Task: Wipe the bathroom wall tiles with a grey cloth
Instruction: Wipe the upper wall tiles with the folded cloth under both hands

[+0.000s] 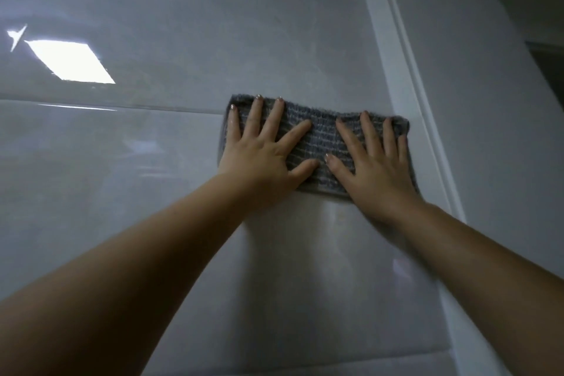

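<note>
A grey ribbed cloth [320,143] lies folded flat against glossy pale grey wall tiles [152,162]. My left hand [262,152] presses on the cloth's left half with fingers spread. My right hand [375,162] presses on its right half, fingers also spread, thumb pointing inward. Both palms hold the cloth to the wall; the cloth's lower corners are hidden under my hands. The cloth's right end reaches the white trim beside the tiles.
A white vertical frame strip [406,76] runs down the wall just right of the cloth. A horizontal grout line [106,105] crosses the tiles at the cloth's top edge. A bright light reflection [70,61] shines at the upper left. A dark opening [549,70] sits at the far right.
</note>
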Action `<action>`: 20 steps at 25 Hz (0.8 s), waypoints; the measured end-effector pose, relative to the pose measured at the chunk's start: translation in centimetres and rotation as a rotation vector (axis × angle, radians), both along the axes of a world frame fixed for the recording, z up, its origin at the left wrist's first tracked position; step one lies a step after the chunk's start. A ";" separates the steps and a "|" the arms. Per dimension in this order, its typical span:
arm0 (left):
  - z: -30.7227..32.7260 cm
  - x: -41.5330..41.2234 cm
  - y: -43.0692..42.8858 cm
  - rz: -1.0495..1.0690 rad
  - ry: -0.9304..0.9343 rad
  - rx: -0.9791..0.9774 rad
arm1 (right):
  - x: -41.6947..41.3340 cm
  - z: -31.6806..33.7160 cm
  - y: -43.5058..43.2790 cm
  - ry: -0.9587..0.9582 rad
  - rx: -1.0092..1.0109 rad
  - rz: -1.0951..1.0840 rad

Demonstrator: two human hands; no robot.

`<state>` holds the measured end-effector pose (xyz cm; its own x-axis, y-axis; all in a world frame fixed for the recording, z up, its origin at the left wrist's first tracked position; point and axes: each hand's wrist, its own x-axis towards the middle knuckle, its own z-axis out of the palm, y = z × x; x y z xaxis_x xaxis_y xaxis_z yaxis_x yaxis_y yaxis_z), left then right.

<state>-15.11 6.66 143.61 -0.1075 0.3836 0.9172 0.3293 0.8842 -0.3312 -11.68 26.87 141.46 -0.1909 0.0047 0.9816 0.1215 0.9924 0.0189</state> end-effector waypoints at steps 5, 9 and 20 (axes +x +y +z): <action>-1.2 -0.4 -2.6 0.016 0.020 -0.050 | 0.0 -1.5 -2.9 -0.057 -0.085 -0.022; 2.5 -0.9 -7.0 0.034 -0.012 -0.015 | -0.6 1.6 -7.8 -0.049 -0.092 -0.004; 7.7 -3.7 -28.1 0.087 -0.080 0.149 | -4.3 8.7 -29.0 -0.051 0.046 0.064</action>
